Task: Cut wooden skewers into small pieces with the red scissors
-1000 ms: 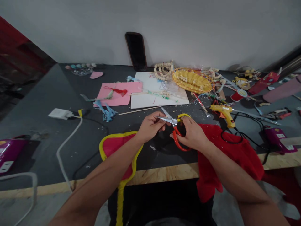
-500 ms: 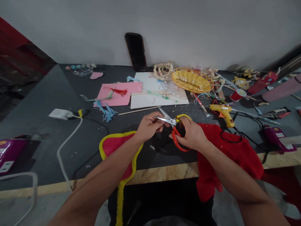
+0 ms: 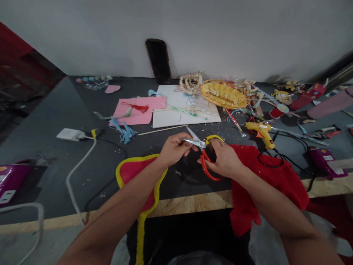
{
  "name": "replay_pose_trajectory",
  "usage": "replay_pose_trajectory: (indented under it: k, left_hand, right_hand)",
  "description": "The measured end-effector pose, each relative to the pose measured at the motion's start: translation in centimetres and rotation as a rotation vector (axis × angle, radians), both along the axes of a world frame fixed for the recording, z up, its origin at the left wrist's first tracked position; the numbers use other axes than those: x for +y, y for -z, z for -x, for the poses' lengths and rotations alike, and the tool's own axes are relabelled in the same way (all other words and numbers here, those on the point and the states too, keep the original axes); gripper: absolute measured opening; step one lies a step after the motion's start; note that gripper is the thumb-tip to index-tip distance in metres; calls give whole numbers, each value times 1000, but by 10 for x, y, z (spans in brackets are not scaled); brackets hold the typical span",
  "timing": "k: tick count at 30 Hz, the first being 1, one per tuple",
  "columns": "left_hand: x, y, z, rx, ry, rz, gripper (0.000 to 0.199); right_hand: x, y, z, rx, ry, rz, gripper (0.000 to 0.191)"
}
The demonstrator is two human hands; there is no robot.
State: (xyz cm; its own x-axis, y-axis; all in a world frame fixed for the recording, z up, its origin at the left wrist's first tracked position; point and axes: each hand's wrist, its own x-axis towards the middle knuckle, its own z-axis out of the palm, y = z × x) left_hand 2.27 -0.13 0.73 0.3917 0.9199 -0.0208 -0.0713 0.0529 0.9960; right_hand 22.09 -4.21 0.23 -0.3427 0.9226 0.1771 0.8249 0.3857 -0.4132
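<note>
My right hand (image 3: 226,159) grips a pair of scissors (image 3: 202,144) with one yellow and one red handle loop. Their blades stand apart in a V and point left, over the fingers of my left hand (image 3: 177,147). Those left fingers are pinched together close under the blades; what they pinch is too small or hidden to make out. Below my left forearm lies a pink piece with yellow edging (image 3: 135,171), its yellow strap hanging over the table edge. Red cloth (image 3: 264,176) is spread beneath my right forearm.
Beyond my hands are a thin stick (image 3: 162,130), a white board (image 3: 165,118), pink paper (image 3: 139,117) and a yellow basket (image 3: 224,96). A yellow glue gun (image 3: 260,133) with a black cord lies right. A phone (image 3: 158,60) leans on the wall; a white charger (image 3: 71,134) sits left.
The scissor blades have spread a little wider, with the red handle loop dropping slightly. My left hand stays pinched in nearly the same place.
</note>
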Motion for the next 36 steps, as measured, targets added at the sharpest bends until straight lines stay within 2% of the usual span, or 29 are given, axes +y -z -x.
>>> replay_pose_trajectory:
  k: [10,17,22,27,36]
  left_hand:
    - [2,5,-1,-16,-81,-14,29]
    - [1,0,0,-13,-24,50,22]
    - [2,0,0,-8,-19,71,23]
    - [0,0,-1,-19,-37,67,28]
    - [1,1,-1,-27,-16,1,30]
  right_hand:
    - [3,-2,-2,9,52,1,58]
    - [5,-2,-3,-17,-8,-64,55]
    - [4,2,-2,19,-23,-54,52]
    - [3,5,1,32,5,-27,56]
    - [2,-1,0,25,55,37,60]
